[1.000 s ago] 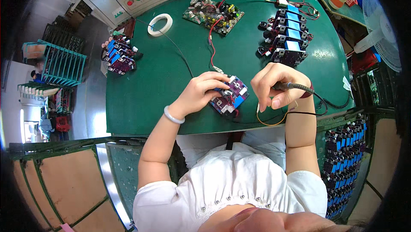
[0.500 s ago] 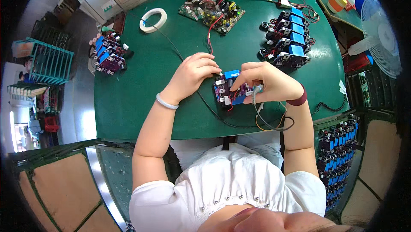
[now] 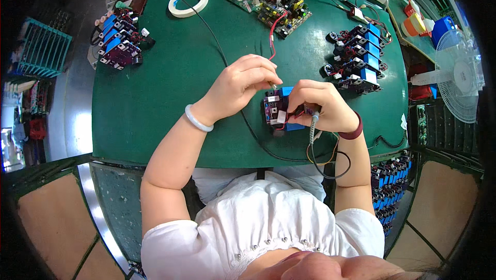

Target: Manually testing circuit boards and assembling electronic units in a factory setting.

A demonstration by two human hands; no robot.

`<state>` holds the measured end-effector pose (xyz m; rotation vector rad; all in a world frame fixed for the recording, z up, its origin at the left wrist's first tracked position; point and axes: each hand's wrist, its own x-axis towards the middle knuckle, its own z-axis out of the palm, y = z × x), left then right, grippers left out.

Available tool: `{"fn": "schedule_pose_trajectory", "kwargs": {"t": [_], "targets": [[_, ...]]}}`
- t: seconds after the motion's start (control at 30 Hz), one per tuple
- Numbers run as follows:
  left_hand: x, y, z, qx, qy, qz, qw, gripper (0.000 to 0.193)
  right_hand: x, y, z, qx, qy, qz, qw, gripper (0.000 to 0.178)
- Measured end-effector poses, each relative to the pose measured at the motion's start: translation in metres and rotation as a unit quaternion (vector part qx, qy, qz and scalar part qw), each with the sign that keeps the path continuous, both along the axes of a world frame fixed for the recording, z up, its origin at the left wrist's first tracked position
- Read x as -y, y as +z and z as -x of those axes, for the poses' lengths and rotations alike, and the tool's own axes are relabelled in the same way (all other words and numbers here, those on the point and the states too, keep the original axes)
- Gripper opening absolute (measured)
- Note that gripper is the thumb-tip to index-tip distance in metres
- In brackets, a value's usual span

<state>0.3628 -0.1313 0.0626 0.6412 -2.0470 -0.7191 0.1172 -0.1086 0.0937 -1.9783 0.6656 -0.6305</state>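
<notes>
A small purple circuit board [image 3: 269, 110] with blue block components lies on the green table between my hands. Above its far edge, my left hand [image 3: 249, 79] is closed in a pinch on a small connector [image 3: 274, 86], at the end of a red wire lead [image 3: 271, 47]. My right hand [image 3: 325, 105] reaches over the board's right side, fingers bent together, with a grey cabled probe [image 3: 314, 120] held in the palm. Its thumb and forefinger are at the board's red wires beside a white plug [image 3: 281, 117]; the fingers hide the probe's tip.
A larger populated circuit board [image 3: 274, 9] lies at the back. Stacked blue-block boards stand right [image 3: 364, 58] and left [image 3: 118, 42]. A white tape roll [image 3: 188, 2] lies far left. The black cable [image 3: 227, 65] crosses the table. A fan [image 3: 460, 73] stands at the right edge.
The view has shifted slightly. My left fingertips have risen a little off the board's corner with the connector. My right fingers have drawn together at the red wires and white plug.
</notes>
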Motion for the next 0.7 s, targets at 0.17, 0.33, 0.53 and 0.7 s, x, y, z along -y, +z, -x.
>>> {"fn": "schedule_pose_trajectory", "kwargs": {"t": [0.17,0.33,0.53,0.7], "targets": [[-0.001,-0.001,0.002,-0.027,-0.019,-0.008,0.999,0.024,0.004,-0.004,0.001,0.033,-0.002,0.039,0.999,0.024],[0.002,-0.005,0.002,-0.017,-0.026,0.046,0.998,0.020,0.003,-0.007,0.001,0.064,-0.020,0.056,0.996,0.024],[0.002,-0.006,0.005,-0.013,0.000,0.074,0.997,0.017,0.004,-0.013,-0.001,0.070,-0.066,0.102,0.990,0.024],[0.003,-0.008,0.003,0.001,0.008,0.087,0.996,0.017,0.002,-0.012,-0.004,0.051,-0.084,0.118,0.988,0.024]]}}
